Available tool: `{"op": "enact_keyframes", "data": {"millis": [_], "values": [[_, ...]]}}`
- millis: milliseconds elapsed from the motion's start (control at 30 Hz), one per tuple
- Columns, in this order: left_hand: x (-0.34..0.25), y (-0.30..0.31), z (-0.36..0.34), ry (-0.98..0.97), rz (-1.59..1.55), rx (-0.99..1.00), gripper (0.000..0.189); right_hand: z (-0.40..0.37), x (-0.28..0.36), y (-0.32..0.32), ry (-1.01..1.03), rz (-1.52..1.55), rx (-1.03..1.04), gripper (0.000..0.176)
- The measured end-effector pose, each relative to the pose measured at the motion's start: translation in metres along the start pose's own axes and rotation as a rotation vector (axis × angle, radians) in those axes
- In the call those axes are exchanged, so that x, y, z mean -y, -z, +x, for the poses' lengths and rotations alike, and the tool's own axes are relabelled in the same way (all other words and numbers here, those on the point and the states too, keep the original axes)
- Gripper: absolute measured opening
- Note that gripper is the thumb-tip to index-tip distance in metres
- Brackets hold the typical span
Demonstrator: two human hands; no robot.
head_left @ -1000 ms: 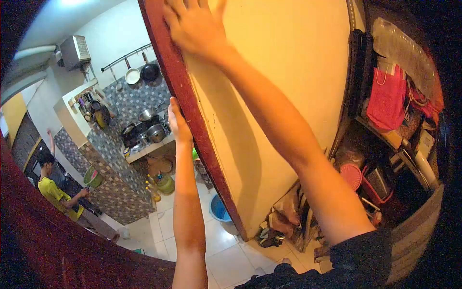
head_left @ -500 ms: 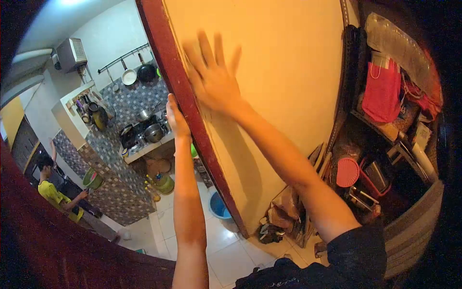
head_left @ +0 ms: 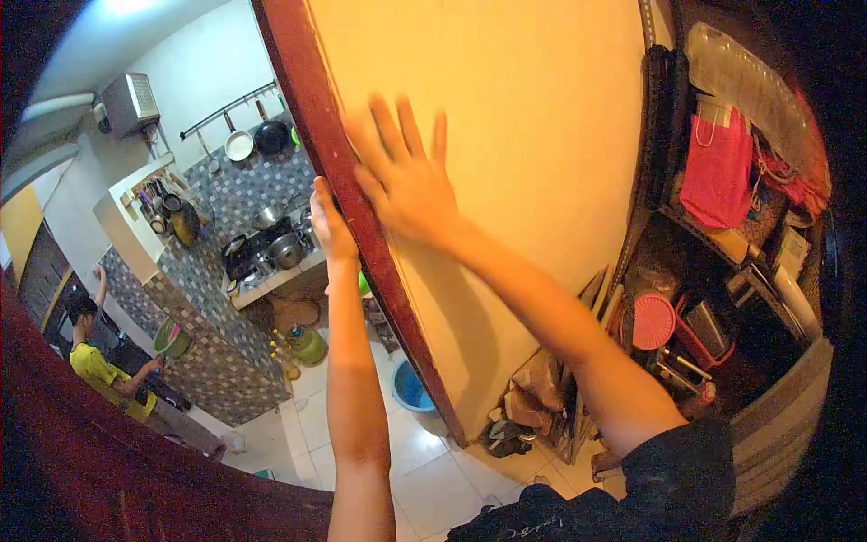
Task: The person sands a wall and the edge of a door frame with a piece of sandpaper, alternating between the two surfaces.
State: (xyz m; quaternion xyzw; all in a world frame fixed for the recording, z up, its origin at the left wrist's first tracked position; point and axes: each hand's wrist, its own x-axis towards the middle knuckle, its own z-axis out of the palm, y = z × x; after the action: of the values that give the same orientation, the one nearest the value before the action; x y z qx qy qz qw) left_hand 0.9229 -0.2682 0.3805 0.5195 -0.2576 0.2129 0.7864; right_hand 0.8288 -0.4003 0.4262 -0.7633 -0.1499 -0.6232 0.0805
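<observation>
A yellow panel [head_left: 533, 126] with a dark red edge frame [head_left: 312, 108] stands upright in front of me. My right hand [head_left: 402, 176] lies flat on the yellow face next to the red edge, fingers spread, holding nothing. My left hand [head_left: 332, 226] rests against the far side of the red edge, its fingers partly hidden behind it, so its grip is unclear.
Beyond the edge lies a kitchen with a tiled counter [head_left: 262, 271], pots and hanging pans [head_left: 271, 135]. A person in a yellow shirt [head_left: 95, 366] stands at far left. A blue bucket [head_left: 411, 390] sits on the tiled floor. Cluttered shelves [head_left: 722, 226] fill the right.
My right hand slid down the yellow face from the top, then settled slightly lower against the red edge. The left hand stayed in place.
</observation>
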Motion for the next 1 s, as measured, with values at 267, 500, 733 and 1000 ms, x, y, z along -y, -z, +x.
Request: {"op": "enact_keyframes", "data": {"millis": [267,500,733,1000], "values": [[-0.003,-0.005,-0.007,-0.075,-0.008,0.009,0.061,-0.036,0.007,-0.001,-0.037,-0.010,0.034,0.059],[-0.016,-0.015,-0.013,0.007,-0.114,-0.014,0.060,0.252,-0.026,0.009,0.002,-0.162,-0.486,0.058],[-0.006,-0.009,-0.008,-0.007,-0.139,0.022,0.058,0.203,-0.030,-0.002,0.111,-0.191,-0.459,0.059],[-0.006,-0.004,-0.007,0.030,-0.051,0.058,0.058,-0.056,0.002,-0.006,-0.075,0.009,0.070,0.058]]}}
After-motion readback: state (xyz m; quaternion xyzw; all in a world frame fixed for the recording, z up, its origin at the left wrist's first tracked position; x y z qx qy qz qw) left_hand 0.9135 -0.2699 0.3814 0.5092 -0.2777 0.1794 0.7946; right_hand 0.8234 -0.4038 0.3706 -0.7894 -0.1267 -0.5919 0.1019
